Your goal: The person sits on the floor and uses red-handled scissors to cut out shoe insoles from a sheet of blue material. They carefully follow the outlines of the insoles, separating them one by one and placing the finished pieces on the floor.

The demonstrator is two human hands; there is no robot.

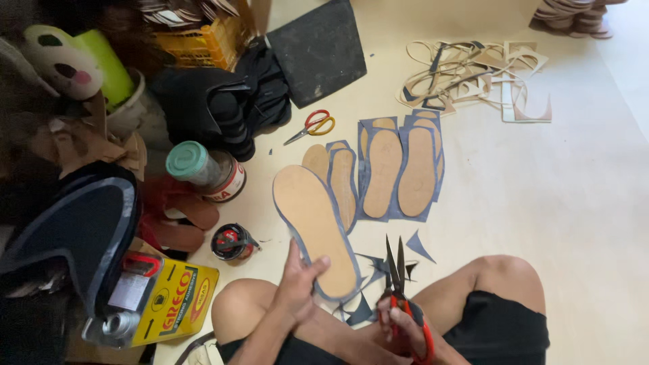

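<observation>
Pale cream floor (581,203) in soft daylight, cluttered along the left

right hand (405,328) partly hidden by scissors (399,284)

Black shorts (503,324); bare knees, bare forearms, no sleeves visible.

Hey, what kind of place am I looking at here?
Probably a small home shoemaking workshop, worked on the floor: the left hand holds a cut insole, the right hand holds red-handled scissors, and a yellow glue can stands nearby.
</observation>
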